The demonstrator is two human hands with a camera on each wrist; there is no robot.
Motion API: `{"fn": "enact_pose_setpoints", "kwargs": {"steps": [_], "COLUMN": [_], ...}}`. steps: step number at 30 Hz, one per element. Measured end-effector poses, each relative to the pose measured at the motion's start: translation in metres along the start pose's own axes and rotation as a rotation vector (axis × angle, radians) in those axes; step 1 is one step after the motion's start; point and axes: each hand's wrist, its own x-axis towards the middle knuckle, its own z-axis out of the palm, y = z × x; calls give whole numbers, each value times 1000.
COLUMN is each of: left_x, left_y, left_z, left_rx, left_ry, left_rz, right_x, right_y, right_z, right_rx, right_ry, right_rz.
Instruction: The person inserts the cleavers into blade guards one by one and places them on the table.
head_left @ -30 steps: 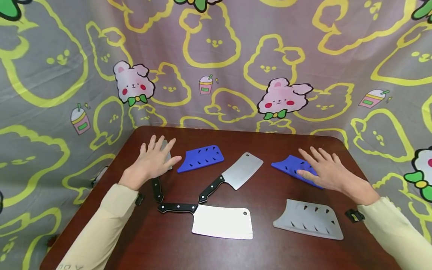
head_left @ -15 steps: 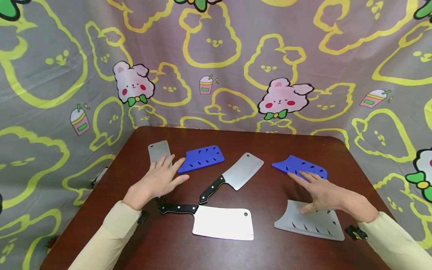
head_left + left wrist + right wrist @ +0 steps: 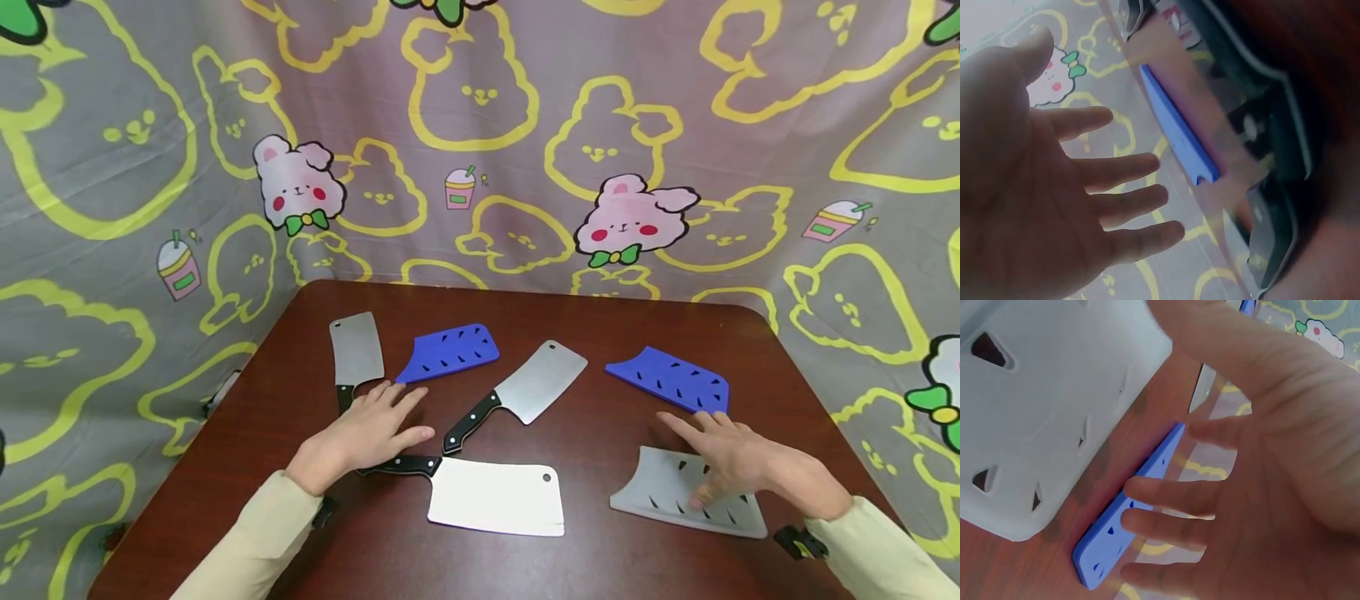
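In the head view my left hand (image 3: 367, 433), fingers spread and palm down, hovers over the black handles of the left cleaver (image 3: 357, 346) and the large front cleaver (image 3: 495, 497). The left wrist view shows its palm and straight fingers with nothing held. My right hand (image 3: 738, 460) is over the grey slotted blade guard (image 3: 660, 479), its thumb overlapping the guard in the head view. Straight fingers and a bare palm show in the right wrist view, with the grey guard (image 3: 1035, 419) close by and a blue guard (image 3: 1129, 512) beyond.
Behind the hands lie a blue slotted blade guard (image 3: 453, 350) at centre left and another blue guard (image 3: 671, 379) at the right. Between them a third cleaver (image 3: 542, 382) lies slantwise. A patterned curtain (image 3: 517, 167) borders the brown table (image 3: 585, 558) at the back.
Both hands have drawn back toward the person and lowered. The left hand has uncovered the left cleaver's blade; the right has left the blue guard for the grey one.
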Motion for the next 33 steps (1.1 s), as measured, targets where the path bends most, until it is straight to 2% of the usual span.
{"fn": "enact_pose_setpoints", "kwargs": {"steps": [5, 11, 16, 22, 27, 33], "left_x": [-2, -3, -3, -2, 2, 6], "left_y": [7, 13, 16, 18, 18, 18], "left_z": [9, 18, 24, 26, 27, 27], "left_rx": [-10, 10, 11, 66, 77, 81], "left_ry": [-70, -99, -106, -93, -81, -58], "left_rz": [-11, -2, 32, 43, 68, 136], "right_x": [0, 3, 3, 6, 9, 8], "right_y": [3, 9, 16, 21, 22, 24], "right_z": [0, 4, 9, 10, 9, 5], "right_rx": [12, 24, -5, 26, 39, 177], "right_ry": [-59, -150, -141, -126, -121, -126], "right_rz": [54, 117, 101, 100, 104, 123]}}
